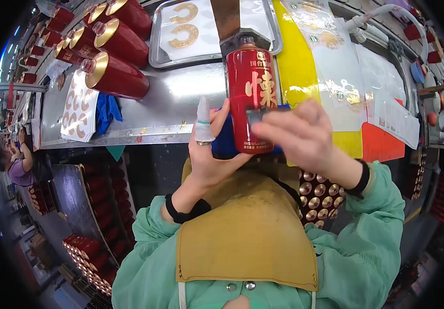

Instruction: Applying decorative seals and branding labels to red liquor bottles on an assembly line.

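A red bottle (246, 123) with gold and white lettering lies on its back at the near edge of the metal table, its neck pointing away from me. My left hand (209, 149) steadies it, thumb at the base and fingers along its left side. White wrapping with a green band covers one of those fingers. Over the lower front of the bottle, my right hand (304, 131) pinches a small dark flat piece (254, 115) against the surface. Motion blurs this hand, so the exact kind of piece cannot be made out.
Several red bottles with gold shoulders (116, 77) stand at the left. Sticker sheets (79, 110) and a blue cloth (109, 113) lie near them. A tray (160, 59) holds gold C-shaped decals. Yellow film (296, 67) and clear decal sheets (340, 77) are at the right.
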`<state>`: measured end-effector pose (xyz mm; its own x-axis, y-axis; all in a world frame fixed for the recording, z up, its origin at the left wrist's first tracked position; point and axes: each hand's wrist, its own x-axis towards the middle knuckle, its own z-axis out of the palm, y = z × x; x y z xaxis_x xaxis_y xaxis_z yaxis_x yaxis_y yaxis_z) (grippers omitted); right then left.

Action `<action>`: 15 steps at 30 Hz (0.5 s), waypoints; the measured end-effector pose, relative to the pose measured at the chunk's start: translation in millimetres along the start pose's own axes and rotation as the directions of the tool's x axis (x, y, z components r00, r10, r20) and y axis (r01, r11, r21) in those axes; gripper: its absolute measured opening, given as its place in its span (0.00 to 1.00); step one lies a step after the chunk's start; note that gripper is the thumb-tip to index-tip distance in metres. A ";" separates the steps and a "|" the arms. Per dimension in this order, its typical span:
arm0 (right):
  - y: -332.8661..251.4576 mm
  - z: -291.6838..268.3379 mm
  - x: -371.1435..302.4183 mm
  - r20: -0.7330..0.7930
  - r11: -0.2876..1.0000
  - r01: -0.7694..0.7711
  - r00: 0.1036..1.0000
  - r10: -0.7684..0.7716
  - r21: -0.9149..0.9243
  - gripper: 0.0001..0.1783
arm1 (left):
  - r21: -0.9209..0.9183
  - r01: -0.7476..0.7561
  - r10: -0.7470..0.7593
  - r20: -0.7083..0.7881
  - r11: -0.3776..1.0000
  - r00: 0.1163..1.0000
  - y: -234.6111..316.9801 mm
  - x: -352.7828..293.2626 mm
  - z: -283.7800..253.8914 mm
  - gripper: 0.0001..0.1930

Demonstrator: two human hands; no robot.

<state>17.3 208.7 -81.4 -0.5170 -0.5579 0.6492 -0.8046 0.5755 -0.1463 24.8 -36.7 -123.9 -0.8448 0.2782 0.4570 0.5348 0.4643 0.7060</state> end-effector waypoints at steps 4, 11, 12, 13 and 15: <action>-19.7 -8.6 2.3 0.086 0.981 0.078 0.992 -0.094 0.178 0.19 | 0.038 -0.056 0.057 -0.031 0.998 0.998 1.4 0.9 1.2 0.49; -29.5 -7.2 -10.5 -0.010 0.988 0.097 0.995 -0.097 0.119 0.19 | -0.001 0.011 -0.011 0.003 1.000 1.000 1.4 -1.7 0.4 0.52; -30.0 -9.8 -10.3 0.084 0.975 0.048 0.994 -0.068 0.217 0.18 | -0.066 0.065 -0.065 -0.001 0.996 0.998 1.4 -1.3 1.7 0.52; -30.4 -10.5 -8.6 0.055 0.974 -0.115 0.993 0.106 0.197 0.17 | -0.131 0.122 -0.123 0.001 0.984 0.992 3.1 -2.0 3.5 0.53; -30.9 -15.4 -6.8 -0.061 0.936 -0.314 0.943 0.327 0.161 0.16 | -0.293 0.192 -0.173 0.089 0.937 0.981 4.1 -0.5 7.0 0.59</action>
<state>50.2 203.9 -69.8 -0.7326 -0.3014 0.6103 -0.6377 0.6172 -0.4608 27.3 -29.1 -125.0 -0.9226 0.2673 0.2779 0.3435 0.2419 0.9075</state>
